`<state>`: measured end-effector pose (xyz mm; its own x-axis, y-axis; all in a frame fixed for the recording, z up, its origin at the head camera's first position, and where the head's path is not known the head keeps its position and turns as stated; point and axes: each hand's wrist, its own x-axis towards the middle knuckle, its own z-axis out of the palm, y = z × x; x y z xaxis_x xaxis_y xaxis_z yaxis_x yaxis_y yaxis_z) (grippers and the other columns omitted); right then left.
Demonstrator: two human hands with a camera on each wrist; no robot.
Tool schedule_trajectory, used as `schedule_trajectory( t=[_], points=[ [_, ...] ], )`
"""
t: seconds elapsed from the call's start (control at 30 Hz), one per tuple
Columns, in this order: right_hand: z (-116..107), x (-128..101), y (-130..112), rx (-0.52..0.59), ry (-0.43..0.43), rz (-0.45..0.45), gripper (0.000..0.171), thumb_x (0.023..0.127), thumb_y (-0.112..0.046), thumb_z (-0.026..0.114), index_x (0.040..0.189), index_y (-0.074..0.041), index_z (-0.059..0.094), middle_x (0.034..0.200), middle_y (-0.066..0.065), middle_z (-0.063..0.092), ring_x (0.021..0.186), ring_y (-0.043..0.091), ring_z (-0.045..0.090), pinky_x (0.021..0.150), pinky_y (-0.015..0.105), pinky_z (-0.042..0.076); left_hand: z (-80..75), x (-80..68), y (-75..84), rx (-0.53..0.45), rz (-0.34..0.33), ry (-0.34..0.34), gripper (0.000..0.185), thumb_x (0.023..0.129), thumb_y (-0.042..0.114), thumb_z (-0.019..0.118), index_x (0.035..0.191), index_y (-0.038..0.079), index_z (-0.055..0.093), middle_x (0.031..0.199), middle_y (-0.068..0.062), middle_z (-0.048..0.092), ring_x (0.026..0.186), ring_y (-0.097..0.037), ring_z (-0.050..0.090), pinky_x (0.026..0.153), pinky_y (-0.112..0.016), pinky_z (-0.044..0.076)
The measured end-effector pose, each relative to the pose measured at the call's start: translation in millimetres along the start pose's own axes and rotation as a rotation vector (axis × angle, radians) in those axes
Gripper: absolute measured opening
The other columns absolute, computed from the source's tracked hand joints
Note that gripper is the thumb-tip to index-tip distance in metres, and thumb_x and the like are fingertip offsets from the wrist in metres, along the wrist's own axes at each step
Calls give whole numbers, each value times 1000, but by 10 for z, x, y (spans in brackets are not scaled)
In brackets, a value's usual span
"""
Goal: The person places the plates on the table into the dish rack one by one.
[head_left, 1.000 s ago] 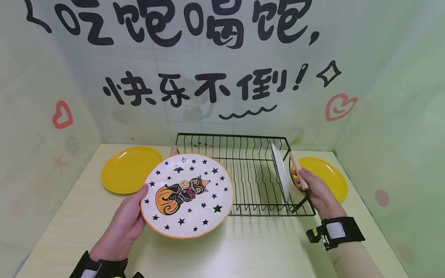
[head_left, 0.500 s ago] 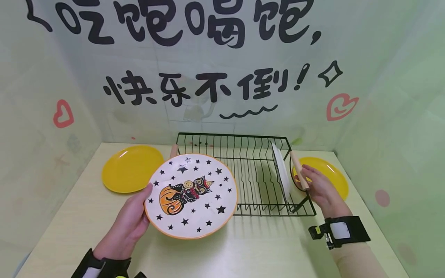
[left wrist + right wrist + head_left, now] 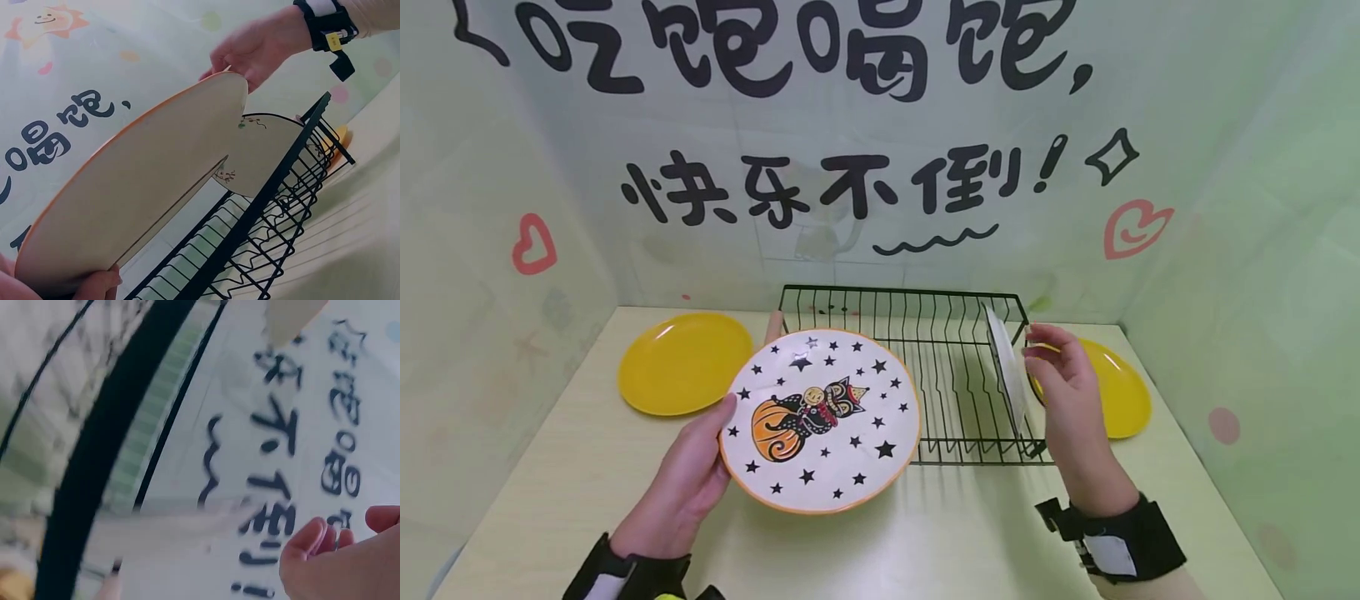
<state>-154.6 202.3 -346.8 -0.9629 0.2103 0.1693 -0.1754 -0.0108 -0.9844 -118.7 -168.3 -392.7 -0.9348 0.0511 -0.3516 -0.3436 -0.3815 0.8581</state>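
Note:
My left hand (image 3: pixel 681 475) grips the left rim of a round white plate (image 3: pixel 831 421) with an orange edge, black stars and a black cat on a pumpkin. The plate is held tilted above the table, in front of a black wire dish rack (image 3: pixel 955 293). Its pale underside (image 3: pixel 131 187) faces the left wrist camera. Near the rack's right end, my right hand (image 3: pixel 1067 400) is raised with loosely bent fingers and holds nothing visible. Another white plate (image 3: pixel 1006 371) stands on edge in the rack, just left of that hand. The rack's right wooden handle is mostly hidden behind the hand.
A yellow plate (image 3: pixel 681 367) lies on the table left of the rack. On the right lies a second yellow plate (image 3: pixel 1123 387), partly covered by my right hand. A wooden handle (image 3: pixel 773 327) shows at the rack's left end. Printed walls enclose the table.
My right hand has let go of the rack's right wooden handle and risen above it. My left hand has drifted slightly right with the cat plate. The plate in the rack has stayed put.

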Motion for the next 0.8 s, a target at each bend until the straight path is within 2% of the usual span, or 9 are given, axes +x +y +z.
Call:
schedule_trajectory(
  t=[0.1, 0.2, 0.4, 0.47, 0.57, 0.63, 0.7, 0.8],
  points=[
    [148, -158, -1, 45, -165, 76, 28, 98, -4, 41, 125, -7, 46, 122, 7, 46, 109, 18, 49, 89, 22, 45, 36, 5, 4, -3, 2, -8, 60, 102, 41, 32, 152, 13, 16, 151, -2, 27, 124, -2, 41, 99, -14, 41],
    [292, -276, 42, 116, -258, 204, 32, 99, -7, 37, 130, -6, 41, 126, 8, 43, 112, 19, 48, 93, 27, 44, 71, 10, 5, -10, 5, -13, 59, 102, 40, 31, 152, 13, 16, 151, -2, 27, 125, -3, 39, 98, -14, 41],
    [514, -412, 215, 351, -344, 443, 38, 100, -17, 32, 136, -6, 34, 133, 12, 38, 114, 24, 47, 95, 31, 43, 136, 25, 0, -32, 21, -52, 57, 104, 36, 28, 153, 11, 14, 151, -2, 26, 128, -5, 36, 99, -14, 40],
    [563, -428, 274, 441, -372, 528, 32, 101, -22, 32, 128, -7, 41, 124, 8, 43, 106, 22, 48, 89, 30, 45, 153, 27, -2, -37, 21, -55, 57, 104, 36, 29, 153, 11, 14, 150, -2, 27, 127, -4, 37, 99, -14, 40],
    [607, -435, 350, 565, -467, 631, 35, 101, -31, 30, 126, -9, 42, 121, 5, 46, 105, 18, 50, 89, 30, 46, 168, 30, -4, -41, 20, -51, 57, 103, 36, 29, 152, 11, 15, 150, -3, 28, 125, -3, 41, 99, -15, 40],
    [626, -436, 387, 621, -518, 684, 41, 101, -34, 30, 132, -9, 40, 123, 4, 47, 107, 17, 51, 91, 31, 46, 172, 29, -4, -40, 17, -44, 57, 103, 36, 30, 152, 10, 16, 149, -4, 29, 122, -2, 44, 99, -15, 41],
    [642, -440, 408, 659, -562, 717, 48, 101, -36, 28, 144, -13, 30, 133, 3, 45, 115, 16, 50, 99, 32, 43, 174, 30, -4, -38, 15, -42, 57, 103, 36, 30, 152, 10, 17, 149, -5, 30, 120, -1, 46, 99, -16, 42],
    [669, -446, 421, 687, -564, 738, 50, 102, -33, 29, 149, -16, 23, 141, 3, 41, 121, 15, 49, 101, 32, 42, 178, 36, -4, -42, 16, -40, 57, 103, 35, 30, 152, 9, 17, 149, -5, 30, 120, -1, 47, 99, -17, 42]
  ],
)
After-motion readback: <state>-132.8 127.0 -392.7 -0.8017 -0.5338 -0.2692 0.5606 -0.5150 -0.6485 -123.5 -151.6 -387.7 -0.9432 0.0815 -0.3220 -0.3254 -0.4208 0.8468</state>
